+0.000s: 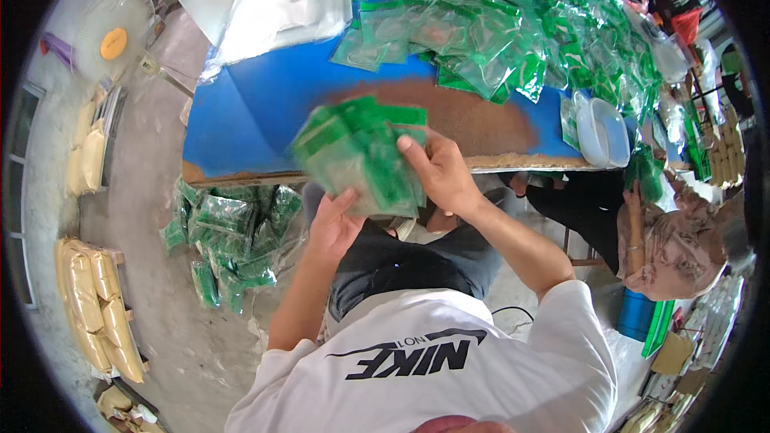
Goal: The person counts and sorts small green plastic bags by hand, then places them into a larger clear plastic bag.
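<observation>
Between my two hands, just over the table's front edge, is a fanned stack of clear plastic packets with green tops (361, 152). My left hand (335, 224) grips the stack's lower edge, thumb on top. On its right side my right hand (439, 170) is closed round the packets, its thumb lying on the front face. The far edge of the stack is slightly blurred. Beyond it, a large heap of similar green and clear packets (497, 32) spreads over the back and right of the blue table (257, 112).
A translucent plastic tub (603, 132) stands at the table's right end. Bundled green packets (237, 232) lie on the floor at left. A white box (281, 8) sits at the back left. Another person (666, 248) sits at right. Tan sacks (100, 305) and a fan (112, 40) are farther left.
</observation>
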The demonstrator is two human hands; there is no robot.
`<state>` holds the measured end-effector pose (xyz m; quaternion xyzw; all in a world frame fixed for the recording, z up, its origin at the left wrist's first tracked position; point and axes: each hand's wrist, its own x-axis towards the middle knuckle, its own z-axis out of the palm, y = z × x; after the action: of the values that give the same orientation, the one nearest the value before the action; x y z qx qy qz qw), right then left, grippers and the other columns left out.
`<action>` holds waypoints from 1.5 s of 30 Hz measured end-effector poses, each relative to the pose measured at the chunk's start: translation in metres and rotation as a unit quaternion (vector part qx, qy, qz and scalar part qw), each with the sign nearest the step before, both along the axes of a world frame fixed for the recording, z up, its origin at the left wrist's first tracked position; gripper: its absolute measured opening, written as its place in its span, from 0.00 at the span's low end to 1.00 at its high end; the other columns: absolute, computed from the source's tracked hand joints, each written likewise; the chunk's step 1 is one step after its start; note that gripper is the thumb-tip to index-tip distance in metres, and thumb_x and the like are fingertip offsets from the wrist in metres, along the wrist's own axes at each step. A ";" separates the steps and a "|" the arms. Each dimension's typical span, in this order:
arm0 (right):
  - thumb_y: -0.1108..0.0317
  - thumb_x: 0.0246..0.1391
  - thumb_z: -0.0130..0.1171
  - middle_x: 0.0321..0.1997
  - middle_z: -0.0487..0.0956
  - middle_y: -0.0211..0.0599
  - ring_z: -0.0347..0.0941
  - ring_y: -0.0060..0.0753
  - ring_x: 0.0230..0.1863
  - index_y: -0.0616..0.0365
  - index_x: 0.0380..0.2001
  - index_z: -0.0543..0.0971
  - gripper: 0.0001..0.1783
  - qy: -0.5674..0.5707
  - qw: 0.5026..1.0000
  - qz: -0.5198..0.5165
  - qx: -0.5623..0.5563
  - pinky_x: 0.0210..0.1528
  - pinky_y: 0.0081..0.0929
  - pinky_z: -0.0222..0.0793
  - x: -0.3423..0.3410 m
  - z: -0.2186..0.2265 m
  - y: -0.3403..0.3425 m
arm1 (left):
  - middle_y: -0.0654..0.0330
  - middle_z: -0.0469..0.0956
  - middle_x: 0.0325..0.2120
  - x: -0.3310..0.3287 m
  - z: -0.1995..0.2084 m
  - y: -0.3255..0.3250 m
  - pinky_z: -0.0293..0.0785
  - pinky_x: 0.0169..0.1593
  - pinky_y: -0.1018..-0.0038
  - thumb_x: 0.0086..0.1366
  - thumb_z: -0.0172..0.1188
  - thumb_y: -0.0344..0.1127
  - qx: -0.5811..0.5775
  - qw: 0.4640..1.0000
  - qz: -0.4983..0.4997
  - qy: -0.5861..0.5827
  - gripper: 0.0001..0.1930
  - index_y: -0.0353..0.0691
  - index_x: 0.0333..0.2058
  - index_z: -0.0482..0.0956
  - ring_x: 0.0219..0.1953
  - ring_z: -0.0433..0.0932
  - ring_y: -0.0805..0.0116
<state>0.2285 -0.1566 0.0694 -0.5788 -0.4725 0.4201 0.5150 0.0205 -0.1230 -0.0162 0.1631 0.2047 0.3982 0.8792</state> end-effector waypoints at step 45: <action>0.25 0.44 0.61 0.75 0.52 0.58 0.43 0.72 0.75 0.46 0.71 0.59 0.58 -0.626 0.772 -0.050 -0.099 0.70 0.76 0.34 0.079 -0.071 0.216 | 0.55 0.77 0.48 -0.050 0.031 0.035 0.75 0.54 0.65 0.45 0.73 0.27 -0.056 0.978 -0.027 0.200 0.39 0.37 0.58 0.66 0.50 0.78 0.61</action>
<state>0.3070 0.0593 -0.0020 -0.7843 -0.6167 -0.0164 0.0654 -0.0299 -0.0876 0.0153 0.1956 0.3937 0.3213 0.8388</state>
